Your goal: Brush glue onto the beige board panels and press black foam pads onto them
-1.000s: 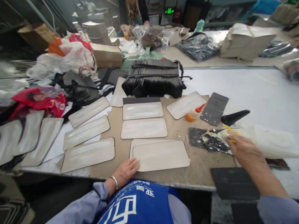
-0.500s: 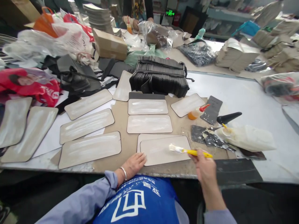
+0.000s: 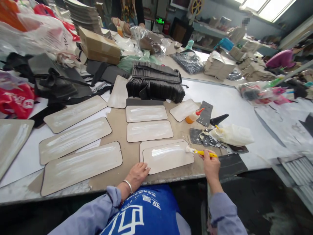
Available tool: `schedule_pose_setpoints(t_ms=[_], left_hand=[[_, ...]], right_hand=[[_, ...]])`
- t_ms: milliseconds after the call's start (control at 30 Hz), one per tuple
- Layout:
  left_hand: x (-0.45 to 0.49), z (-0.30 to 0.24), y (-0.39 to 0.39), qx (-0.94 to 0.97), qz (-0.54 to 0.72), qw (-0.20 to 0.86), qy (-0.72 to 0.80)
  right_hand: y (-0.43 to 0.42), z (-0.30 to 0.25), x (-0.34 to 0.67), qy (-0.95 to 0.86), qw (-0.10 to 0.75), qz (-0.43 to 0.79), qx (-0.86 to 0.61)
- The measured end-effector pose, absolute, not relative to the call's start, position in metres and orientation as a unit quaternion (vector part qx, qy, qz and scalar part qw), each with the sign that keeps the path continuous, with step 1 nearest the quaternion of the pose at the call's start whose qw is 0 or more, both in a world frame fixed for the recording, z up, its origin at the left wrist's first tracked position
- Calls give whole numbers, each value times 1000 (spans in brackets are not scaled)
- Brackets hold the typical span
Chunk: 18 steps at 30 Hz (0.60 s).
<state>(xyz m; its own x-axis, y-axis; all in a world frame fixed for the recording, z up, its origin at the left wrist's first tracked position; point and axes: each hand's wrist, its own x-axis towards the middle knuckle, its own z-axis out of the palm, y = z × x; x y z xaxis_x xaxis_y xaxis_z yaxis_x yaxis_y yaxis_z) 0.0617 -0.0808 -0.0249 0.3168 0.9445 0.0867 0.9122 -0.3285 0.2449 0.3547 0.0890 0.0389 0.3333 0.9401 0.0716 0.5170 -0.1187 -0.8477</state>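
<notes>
Right hand [image 3: 211, 166] grip closed around yellow brush [image 3: 205, 152], bristles touching glue-streaked board [image 3: 171, 160], left hand [image 3: 136, 174] grip open, fingertips flat on board's near corner, brown surface [image 3: 119, 129] beneath.

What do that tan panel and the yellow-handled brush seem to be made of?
The tan panel looks like matte cardboard or fibreboard: flat, thin, rounded corners. The brush handle looks like glossy yellow plastic; its bristles are caked white, so unclear.

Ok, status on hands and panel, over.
Left hand presses panel near corner. Right hand holds yellow brush at panel right edge. White streak across panel.
</notes>
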Motion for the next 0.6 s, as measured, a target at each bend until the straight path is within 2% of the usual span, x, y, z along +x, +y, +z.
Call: schedule_pose_setpoints(t_ms=[133, 300, 467, 600], left_hand=[[63, -21, -83, 754, 93, 153, 633], [63, -17, -82, 618, 273, 323, 663], [66, -15, -66, 302, 374, 524, 703], [68, -19, -61, 133, 411, 600, 673]], right_hand=[[38, 44, 337, -730, 305, 97, -604], [-20, 28, 279, -818, 272, 18, -506], [-55, 33, 237, -834, 283, 55, -471], [-75, 43, 215, -822, 311, 161, -449]])
